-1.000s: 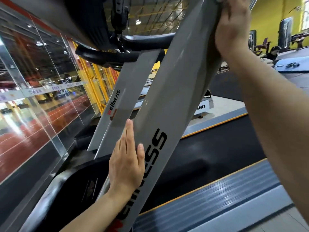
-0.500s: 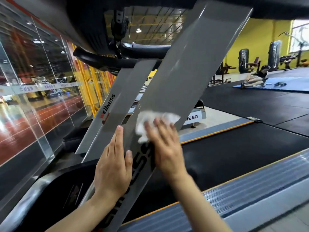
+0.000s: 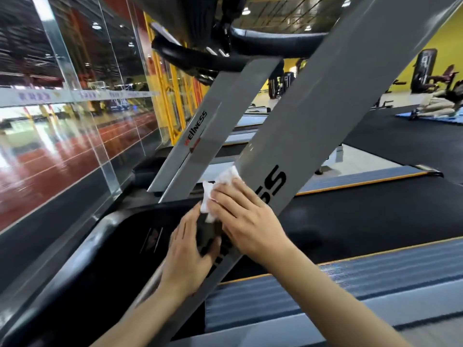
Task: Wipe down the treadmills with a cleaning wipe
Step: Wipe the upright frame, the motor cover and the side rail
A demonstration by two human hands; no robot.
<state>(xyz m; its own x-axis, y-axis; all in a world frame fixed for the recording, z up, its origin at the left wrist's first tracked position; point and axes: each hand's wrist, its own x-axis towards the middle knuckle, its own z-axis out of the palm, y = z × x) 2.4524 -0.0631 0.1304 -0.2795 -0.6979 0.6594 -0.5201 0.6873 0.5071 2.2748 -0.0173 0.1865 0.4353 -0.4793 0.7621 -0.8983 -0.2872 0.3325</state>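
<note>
Pressed flat under the right hand (image 3: 246,221), the white cleaning wipe (image 3: 220,190) lies against the face of the near grey upright (image 3: 323,116) of the treadmill; the fingers are nearly straight and spread, pushing the wipe onto the metal instead of clutching it, and its crumpled edge sticks out past the fingertips toward the upper left. The left hand (image 3: 190,249) rests lower on the same upright, thumb on the face and fingers around the left edge, bracing it; I cannot tell how tightly it holds.

That upright is the biggest thing in view, a broad slanted bar running from lower left, behind the forearms, up to the top right corner, with large black lettering along it. Its long axis is what the next move turns on: the wipe sits low on the bar, so the unwiped length appears to lie up and to the right of the right hand, which is the nearer one to it, while the short stretch below is blocked by the left hand.

A second, narrower grey upright (image 3: 215,126) stands just behind to the left, under the black handlebars (image 3: 270,45). Below lie the dark running belt (image 3: 363,221) and a ribbed grey side rail (image 3: 350,284). A glass wall (image 3: 75,108) closes the left side, and gym machines stand against a yellow wall (image 3: 448,33) far right.
</note>
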